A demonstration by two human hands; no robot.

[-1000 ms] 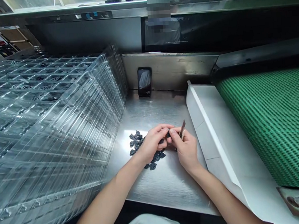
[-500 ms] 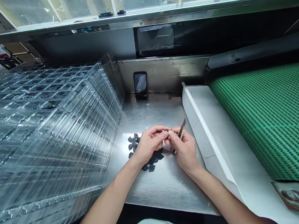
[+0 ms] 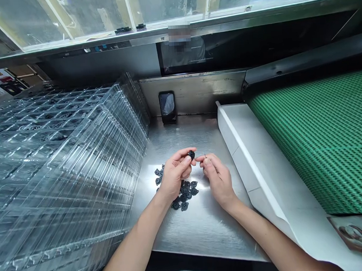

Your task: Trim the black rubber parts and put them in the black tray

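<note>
My left hand (image 3: pixel 172 178) pinches one small black round part (image 3: pixel 191 154) between thumb and fingertips, held up above the steel table (image 3: pixel 201 227). My right hand (image 3: pixel 218 180) is just to the right of it, its fingers curled and pinched together. Only a tiny tip shows at its fingertips, and I cannot make out what it is. A pile of several small black parts (image 3: pixel 186 190) lies on the steel under and between both hands.
A tall leaning stack of clear blister trays (image 3: pixel 63 158) fills the left side. A dark phone (image 3: pixel 167 107) stands against the back wall. A white board (image 3: pixel 261 163) borders the table on the right, with a green conveyor belt (image 3: pixel 320 136) beyond it.
The thin blade that stuck up from my right hand no longer shows. My left hand has lifted a black part clear of the right hand's fingers. The view has tilted slightly upward.
</note>
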